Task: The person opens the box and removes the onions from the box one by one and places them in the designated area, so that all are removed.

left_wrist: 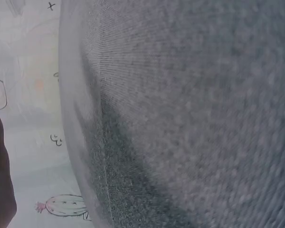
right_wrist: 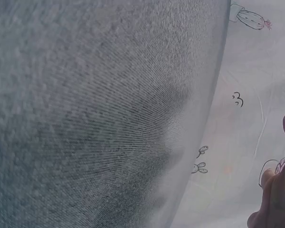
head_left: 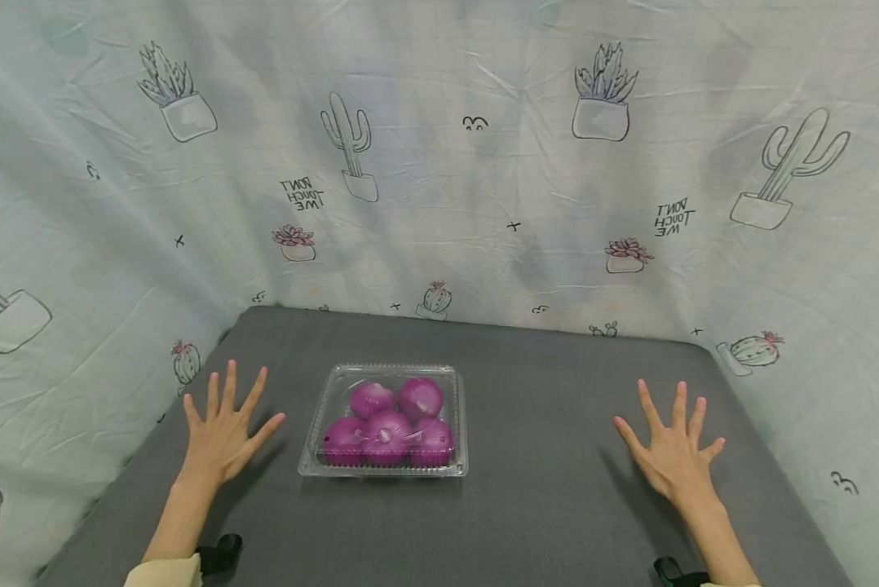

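Note:
A clear plastic clamshell box (head_left: pixel 381 472) lies left of centre on the grey table in the head view. Several purple onions (head_left: pixel 386 439) show through its lid, which looks closed. My left hand (head_left: pixel 221 440) is held to the left of the box, fingers spread and straight, touching nothing I can make out. Far to the right of the box, my right hand (head_left: pixel 676 458) has its fingers spread too and holds nothing. Only part of the left hand (left_wrist: pixel 0 175) enters the left wrist view; part of the right hand (right_wrist: pixel 275 194) shows in the right wrist view.
A grey cloth covers the table (head_left: pixel 542 440). Behind it and along both sides hangs a pale curtain (head_left: pixel 439 179) printed with potted cacti and mirrored lettering. Dark straps (head_left: pixel 219 554) circle the wrists, below light sleeves.

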### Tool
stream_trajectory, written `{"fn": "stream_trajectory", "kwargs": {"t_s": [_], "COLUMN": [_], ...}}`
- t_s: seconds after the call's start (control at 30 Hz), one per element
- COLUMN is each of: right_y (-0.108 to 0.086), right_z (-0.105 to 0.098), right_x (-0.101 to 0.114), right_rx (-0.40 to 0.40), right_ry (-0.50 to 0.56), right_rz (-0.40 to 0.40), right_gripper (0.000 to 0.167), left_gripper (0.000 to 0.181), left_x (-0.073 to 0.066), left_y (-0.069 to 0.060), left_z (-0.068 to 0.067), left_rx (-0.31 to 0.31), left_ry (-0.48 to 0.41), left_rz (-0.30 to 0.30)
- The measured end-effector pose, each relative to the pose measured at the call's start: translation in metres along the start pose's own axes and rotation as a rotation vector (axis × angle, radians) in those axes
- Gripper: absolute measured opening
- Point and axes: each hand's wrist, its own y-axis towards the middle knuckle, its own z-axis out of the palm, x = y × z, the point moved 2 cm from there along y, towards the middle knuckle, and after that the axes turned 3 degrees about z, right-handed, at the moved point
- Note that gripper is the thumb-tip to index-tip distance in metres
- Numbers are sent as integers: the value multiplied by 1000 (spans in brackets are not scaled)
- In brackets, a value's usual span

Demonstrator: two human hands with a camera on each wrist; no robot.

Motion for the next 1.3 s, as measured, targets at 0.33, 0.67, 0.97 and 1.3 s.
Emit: {"fn": "stream_trajectory", "kwargs": {"t_s": [0.33,0.67,0.97,1.3], "right_y": [-2,-6,-12,-24], "right_z": [1,-3,17,58], "right_x": [9,30,62,115], "right_rx": [130,276,414,671], "right_ry": [165,585,926,1198], "right_rz": [-6,-35,-26,-53], "right_gripper": [72,63,65,80], "left_gripper": [78,65,79,88], "left_x": [-13,-28,-41,-49], "left_y": [-3,-11,-19,-22], "left_z": [-5,-14,-13,0], "left_rx": [244,523,621,548], "left_ry": [-217,-905,-1047,-1017], "left_rz": [-57,-36,112,115]}}
